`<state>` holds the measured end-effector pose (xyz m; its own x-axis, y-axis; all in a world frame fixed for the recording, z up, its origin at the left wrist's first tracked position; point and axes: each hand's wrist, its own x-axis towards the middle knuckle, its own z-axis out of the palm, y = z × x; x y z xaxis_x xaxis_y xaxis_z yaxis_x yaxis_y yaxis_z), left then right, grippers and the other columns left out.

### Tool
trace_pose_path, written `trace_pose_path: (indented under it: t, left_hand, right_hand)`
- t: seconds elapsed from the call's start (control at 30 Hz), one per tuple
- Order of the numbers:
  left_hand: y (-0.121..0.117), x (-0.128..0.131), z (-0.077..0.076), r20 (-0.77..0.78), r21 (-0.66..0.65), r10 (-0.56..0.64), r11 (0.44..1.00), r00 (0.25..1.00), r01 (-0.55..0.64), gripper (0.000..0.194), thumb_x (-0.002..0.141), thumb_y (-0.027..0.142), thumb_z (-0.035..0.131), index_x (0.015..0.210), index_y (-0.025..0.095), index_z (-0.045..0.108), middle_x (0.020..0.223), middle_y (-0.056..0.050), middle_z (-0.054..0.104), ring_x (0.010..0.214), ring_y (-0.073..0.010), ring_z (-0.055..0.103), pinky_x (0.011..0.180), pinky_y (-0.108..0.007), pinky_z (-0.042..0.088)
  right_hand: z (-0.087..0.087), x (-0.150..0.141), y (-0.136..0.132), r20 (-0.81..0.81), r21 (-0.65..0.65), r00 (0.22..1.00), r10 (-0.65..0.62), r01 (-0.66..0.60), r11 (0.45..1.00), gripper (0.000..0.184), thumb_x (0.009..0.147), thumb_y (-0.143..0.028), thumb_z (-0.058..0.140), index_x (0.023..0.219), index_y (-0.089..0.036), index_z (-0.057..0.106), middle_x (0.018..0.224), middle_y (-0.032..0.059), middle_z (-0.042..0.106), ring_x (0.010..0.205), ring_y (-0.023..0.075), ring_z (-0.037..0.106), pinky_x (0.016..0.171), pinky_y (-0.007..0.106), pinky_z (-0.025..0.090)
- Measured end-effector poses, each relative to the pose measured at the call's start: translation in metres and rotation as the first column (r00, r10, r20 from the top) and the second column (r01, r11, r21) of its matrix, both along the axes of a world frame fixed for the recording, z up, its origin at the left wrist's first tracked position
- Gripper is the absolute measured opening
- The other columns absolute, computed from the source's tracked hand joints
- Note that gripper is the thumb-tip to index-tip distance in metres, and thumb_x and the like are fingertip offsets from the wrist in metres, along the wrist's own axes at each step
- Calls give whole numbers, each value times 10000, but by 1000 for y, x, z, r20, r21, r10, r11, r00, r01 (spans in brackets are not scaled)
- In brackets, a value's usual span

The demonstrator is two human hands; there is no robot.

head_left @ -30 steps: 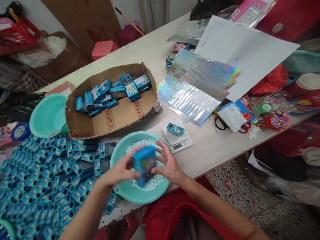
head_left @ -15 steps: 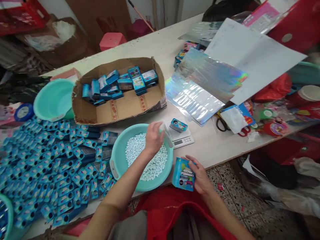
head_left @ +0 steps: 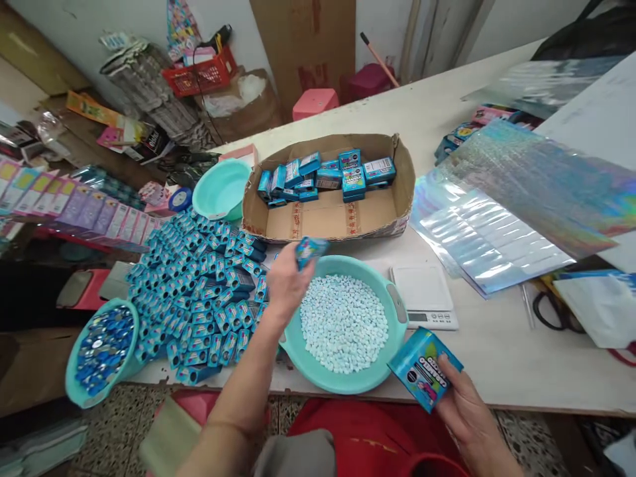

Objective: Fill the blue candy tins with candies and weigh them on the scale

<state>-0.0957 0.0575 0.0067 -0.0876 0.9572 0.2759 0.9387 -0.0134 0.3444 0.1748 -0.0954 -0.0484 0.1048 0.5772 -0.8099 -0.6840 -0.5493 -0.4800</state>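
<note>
My left hand (head_left: 289, 281) grips a small blue candy box (head_left: 311, 249) above the left rim of a turquoise basin (head_left: 332, 377). Small pale candies (head_left: 345, 324) fill the bottom of that basin. In my right hand (head_left: 460, 397) is a blue printed carton (head_left: 426, 368), tilted at the basin's lower right, with the thumb across its front. A white digital scale (head_left: 424, 291) lies right of the basin, its plate bare. Left of the basin stand many small blue boxes (head_left: 199, 298) in rows, with round holes in their tops.
Behind the basin is a cardboard tray (head_left: 325, 228) holding several blue boxes. A second turquoise basin (head_left: 222, 189) stands at its left. A tub of shiny blue pieces (head_left: 106, 348) is at lower left. Holographic sheets (head_left: 501, 245) and black-handled scissors (head_left: 551, 311) lie at right.
The small box on the scale is gone from there, and my left hand now holds one farther left. My right hand keeps the carton. The view has turned left.
</note>
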Motion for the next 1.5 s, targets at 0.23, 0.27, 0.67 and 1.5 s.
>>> trace_pose_path:
  t: [0.23,0.27,0.67,1.5]
  left_hand:
    - [23,-55,-54,-259,-341,163,907,952,-248,428,788,425,570,1132,170,570,998,-133,645,985,-315,577,759,-368,442]
    - [28,-56,-61,-291,-366,129,900,948,-235,409,784,416,572,1100,157,591,1018,-150,630,1016,-331,554,775,-382,440]
    - [-54,20,-25,516,-143,-418,819,748,556,654,804,374,614,1377,296,309,1291,-94,472,1079,-225,526,850,-374,483]
    - [-70,93,-131,356,-452,-493,653,794,608,482,724,424,629,1150,201,595,1231,-127,552,1172,-326,440,993,-463,341]
  right_hand:
    - [8,-31,42,334,316,943,0,-112,942,523,432,-250,885,884,-216,625,734,-33,685,650,150,611,639,287,510]
    - [6,-35,46,374,330,927,15,-148,932,536,434,-251,885,901,-214,623,741,-32,682,647,148,606,632,287,509]
    - [22,-53,79,-253,52,967,-35,50,997,293,695,-417,724,896,-208,692,900,30,739,874,240,686,769,374,573]
    - [-25,-57,43,250,372,925,-286,181,910,489,536,-442,803,882,-208,551,763,-40,636,687,124,594,683,264,488]
